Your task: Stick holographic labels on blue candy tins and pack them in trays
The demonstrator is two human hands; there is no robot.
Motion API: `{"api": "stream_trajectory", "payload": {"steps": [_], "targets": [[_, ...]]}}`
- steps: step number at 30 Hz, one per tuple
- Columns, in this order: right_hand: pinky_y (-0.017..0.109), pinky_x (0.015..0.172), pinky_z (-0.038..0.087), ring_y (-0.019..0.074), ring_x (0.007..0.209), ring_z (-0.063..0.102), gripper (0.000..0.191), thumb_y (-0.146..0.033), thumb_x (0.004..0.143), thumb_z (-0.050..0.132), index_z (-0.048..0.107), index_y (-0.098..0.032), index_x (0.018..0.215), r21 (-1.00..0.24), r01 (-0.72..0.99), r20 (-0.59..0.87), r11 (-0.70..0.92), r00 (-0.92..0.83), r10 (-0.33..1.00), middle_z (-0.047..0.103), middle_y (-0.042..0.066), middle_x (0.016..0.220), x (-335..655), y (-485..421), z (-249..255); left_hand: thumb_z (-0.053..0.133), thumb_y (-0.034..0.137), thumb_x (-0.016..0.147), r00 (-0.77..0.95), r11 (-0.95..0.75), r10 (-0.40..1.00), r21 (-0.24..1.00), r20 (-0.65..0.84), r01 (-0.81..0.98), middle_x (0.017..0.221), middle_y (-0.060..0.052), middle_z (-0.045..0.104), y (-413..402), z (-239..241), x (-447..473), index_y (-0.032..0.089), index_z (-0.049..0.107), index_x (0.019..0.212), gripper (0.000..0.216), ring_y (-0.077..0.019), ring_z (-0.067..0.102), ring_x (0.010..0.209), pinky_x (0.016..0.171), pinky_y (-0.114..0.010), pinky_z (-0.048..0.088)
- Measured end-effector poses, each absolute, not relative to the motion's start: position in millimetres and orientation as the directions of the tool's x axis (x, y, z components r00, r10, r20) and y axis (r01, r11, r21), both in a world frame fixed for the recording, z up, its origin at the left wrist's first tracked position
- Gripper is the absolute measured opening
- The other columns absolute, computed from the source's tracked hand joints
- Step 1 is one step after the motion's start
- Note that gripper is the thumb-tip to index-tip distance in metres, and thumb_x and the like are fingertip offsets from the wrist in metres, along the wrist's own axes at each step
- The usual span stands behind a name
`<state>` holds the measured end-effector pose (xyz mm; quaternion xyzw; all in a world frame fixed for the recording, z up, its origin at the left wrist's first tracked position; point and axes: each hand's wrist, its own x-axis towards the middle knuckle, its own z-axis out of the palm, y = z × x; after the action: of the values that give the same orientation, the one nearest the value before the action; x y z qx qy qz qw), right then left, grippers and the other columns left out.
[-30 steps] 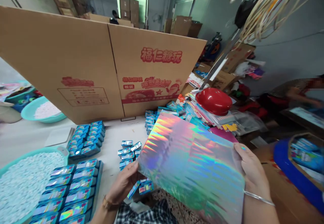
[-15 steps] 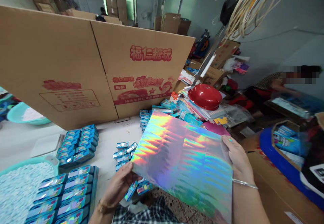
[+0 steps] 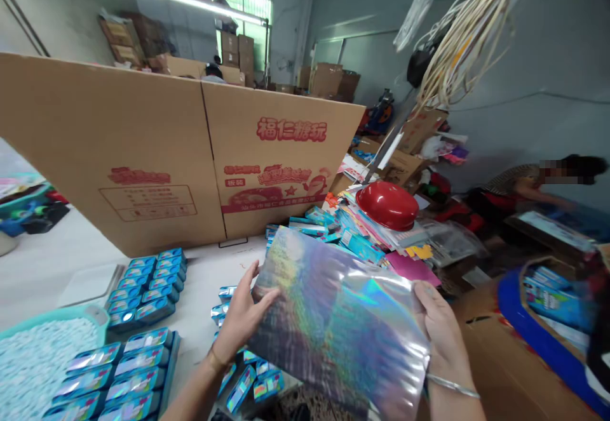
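Note:
A shiny holographic sheet is held tilted in front of me, over the table's near edge. My left hand is at its left edge, thumb lying on the face and fingers along the side, partly behind. On the right edge, my right hand grips with the thumb on top; its other fingers are hidden behind the sheet. Small blue tins with shiny tops lie loose below and left of the sheet, some partly covered by my left arm.
Blue tins stand in rows at the left, beside a turquoise basin of pale pieces. A tall cardboard panel stands behind. Farther right are a red bowl on stacked papers, a large carton and another person.
My view has tipped upward. My left hand has shifted up along the sheet's left edge, with its thumb now over the face. The sheet has tilted, and its bright rainbow glare has dulled.

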<state>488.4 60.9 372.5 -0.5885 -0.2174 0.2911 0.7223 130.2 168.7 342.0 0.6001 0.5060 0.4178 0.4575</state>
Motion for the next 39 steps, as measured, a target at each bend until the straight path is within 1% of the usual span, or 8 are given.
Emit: {"api": "stream_trajectory", "payload": {"steps": [6,11,18,21,26,30,35,39], "targets": [[0.037,0.082,0.054,0.0245,0.090,0.066,0.053,-0.056,0.066,0.079,0.064,-0.021,0.103,-0.960,0.276,0.196,-0.038,0.766,0.612,0.069,0.006,0.096,493.5,53.4,360.6,0.068,0.051,0.082,0.510,0.013,0.860,0.999,-0.036,0.048,0.089,-0.008,0.076,189.6,378.6,135.5,0.012,0.072,0.104,0.045,-0.0263,0.070,0.080,0.072,-0.033,0.056],[0.050,0.113,0.032,0.0303,0.131,0.047,0.069,-0.050,0.078,0.072,0.052,-0.022,0.137,-0.737,0.675,0.455,-0.032,0.531,0.715,0.054,0.013,0.139,465.6,65.8,380.0,0.075,0.043,0.077,0.717,-0.083,0.697,0.994,0.005,0.074,0.084,-0.006,0.076,212.7,417.2,133.6,0.014,0.077,0.096,0.034,-0.0241,0.068,0.073,0.067,-0.029,0.053],[0.025,0.062,0.044,0.0148,0.065,0.054,0.033,-0.053,0.086,0.065,0.066,-0.020,0.086,-0.965,0.249,0.155,0.083,0.282,0.947,0.061,-0.001,0.072,403.6,109.2,387.4,0.068,0.040,0.085,0.889,-0.452,0.457,0.870,0.033,0.199,0.091,-0.005,0.075,236.7,460.5,154.6,0.018,0.077,0.097,0.026,-0.0240,0.066,0.084,0.077,-0.026,0.049],[0.022,0.047,0.029,0.0093,0.048,0.034,0.042,-0.058,0.083,0.067,0.055,-0.020,0.068,-0.999,0.001,0.043,0.046,0.376,0.926,0.042,-0.007,0.054,396.4,111.0,378.1,0.074,0.042,0.080,0.706,-0.432,0.690,0.874,0.161,0.223,0.090,-0.004,0.073,252.6,457.2,141.9,0.019,0.074,0.110,0.038,-0.0221,0.065,0.084,0.079,-0.027,0.048],[0.025,0.062,0.045,0.0138,0.064,0.053,0.038,-0.054,0.074,0.077,0.057,-0.022,0.075,-0.947,-0.293,-0.039,0.129,0.506,0.862,0.057,-0.004,0.070,404.2,101.7,373.4,0.073,0.056,0.078,0.247,-0.083,0.961,0.984,0.120,-0.156,0.130,-0.014,0.062,251.8,395.5,126.2,0.021,0.041,0.148,0.085,-0.0261,0.061,0.116,0.095,-0.034,0.047],[0.026,0.065,0.049,0.0159,0.067,0.058,0.039,-0.055,0.073,0.077,0.059,-0.022,0.082,-0.958,-0.260,-0.058,0.119,0.585,0.809,0.062,-0.003,0.072,410.4,97.3,363.1,0.080,0.048,0.076,0.466,0.214,0.882,0.943,-0.074,-0.255,0.132,-0.017,0.063,210.5,346.9,144.5,0.020,0.030,0.154,0.096,-0.0300,0.061,0.119,0.098,-0.036,0.048],[0.029,0.066,0.051,0.0191,0.074,0.065,0.055,-0.051,0.079,0.074,0.051,-0.024,0.121,-0.996,-0.032,0.033,0.082,0.722,0.691,0.071,0.001,0.087,412.6,78.4,343.6,0.080,0.035,0.079,0.376,0.160,0.926,0.933,-0.029,-0.322,0.123,-0.008,0.069,167.8,342.0,159.4,0.032,0.016,0.158,0.102,-0.0267,0.065,0.115,0.096,-0.037,0.051],[0.034,0.077,0.055,0.0240,0.089,0.068,0.043,-0.051,0.083,0.069,0.062,-0.022,0.114,-0.992,0.125,0.098,0.013,0.705,0.702,0.073,0.007,0.101,412.1,51.3,336.8,0.082,0.035,0.075,0.374,0.080,0.927,0.979,-0.004,-0.189,0.137,-0.009,0.062,161.4,345.0,145.5,0.026,0.057,0.139,0.070,-0.0303,0.048,0.136,0.112,-0.036,0.040]]}}
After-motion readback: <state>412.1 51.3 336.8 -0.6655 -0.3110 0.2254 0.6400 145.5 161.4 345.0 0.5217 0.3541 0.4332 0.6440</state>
